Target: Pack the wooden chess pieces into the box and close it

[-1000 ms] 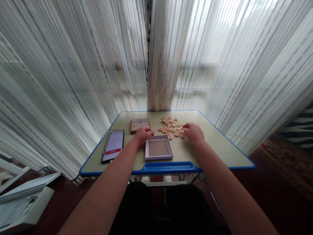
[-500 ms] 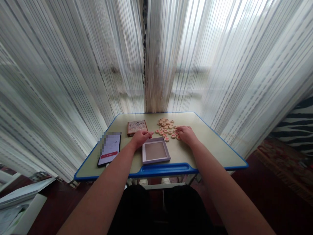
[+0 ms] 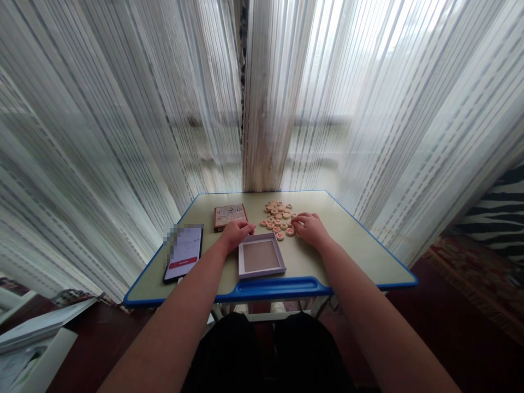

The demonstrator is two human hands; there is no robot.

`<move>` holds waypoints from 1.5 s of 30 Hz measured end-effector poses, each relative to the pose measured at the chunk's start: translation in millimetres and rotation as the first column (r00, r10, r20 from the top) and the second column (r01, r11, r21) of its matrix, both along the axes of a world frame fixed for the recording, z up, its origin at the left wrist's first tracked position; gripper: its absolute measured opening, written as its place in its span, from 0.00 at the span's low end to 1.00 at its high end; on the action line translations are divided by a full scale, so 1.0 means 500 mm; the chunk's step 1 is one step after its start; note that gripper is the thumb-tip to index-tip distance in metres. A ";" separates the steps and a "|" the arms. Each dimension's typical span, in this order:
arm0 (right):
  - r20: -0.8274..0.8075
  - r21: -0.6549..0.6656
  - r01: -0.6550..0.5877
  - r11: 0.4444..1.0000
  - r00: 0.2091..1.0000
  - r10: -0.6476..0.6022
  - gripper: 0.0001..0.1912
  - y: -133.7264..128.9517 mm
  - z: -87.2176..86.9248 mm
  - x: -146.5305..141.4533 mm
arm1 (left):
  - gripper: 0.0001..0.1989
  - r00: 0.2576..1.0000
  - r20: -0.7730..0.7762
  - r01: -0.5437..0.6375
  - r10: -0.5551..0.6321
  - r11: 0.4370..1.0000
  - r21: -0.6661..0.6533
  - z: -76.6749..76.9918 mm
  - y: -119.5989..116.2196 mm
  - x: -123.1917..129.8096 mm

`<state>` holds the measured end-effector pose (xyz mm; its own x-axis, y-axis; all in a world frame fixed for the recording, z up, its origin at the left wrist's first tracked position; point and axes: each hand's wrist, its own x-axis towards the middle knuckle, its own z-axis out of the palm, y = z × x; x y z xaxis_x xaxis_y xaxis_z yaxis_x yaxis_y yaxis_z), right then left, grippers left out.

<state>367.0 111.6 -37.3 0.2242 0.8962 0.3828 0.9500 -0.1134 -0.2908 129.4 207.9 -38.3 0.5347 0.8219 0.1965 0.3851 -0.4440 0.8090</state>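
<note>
Two hands (image 3: 236,234) (image 3: 310,229) over blue-edged table (image 3: 346,232), grip unclear, round pieces (image 3: 279,236), striped curtains (image 3: 135,109) behind

Sheer striped curtains (image 3: 123,98) before bright daylight, dark reddish floor (image 3: 98,333), patterned fringed rug (image 3: 462,267), zebra-striped fabric (image 3: 495,218)

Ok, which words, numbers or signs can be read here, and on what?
"07": seemingly the final digits on the phone screen; the rest is too faint.
Red button: lettering too small.
Patterned box: dark brush-style characters, too blurred.
Round pieces: red characters, too small.
</note>
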 end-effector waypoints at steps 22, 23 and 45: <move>-0.068 -0.148 0.058 0.987 0.995 -0.069 0.12 -0.014 0.025 -0.006 | 0.13 0.990 -0.033 0.130 -0.135 0.984 -0.124 0.011 -0.008 -0.005; -0.065 -0.150 0.047 0.988 0.996 -0.057 0.12 -0.015 0.027 -0.008 | 0.13 0.990 -0.021 0.136 -0.140 0.981 -0.137 0.011 -0.007 -0.005; -0.141 0.177 -0.348 0.920 0.917 0.374 0.11 -0.026 0.034 -0.101 | 0.17 0.963 -0.120 0.236 -0.240 0.970 -0.052 0.024 -0.019 -0.007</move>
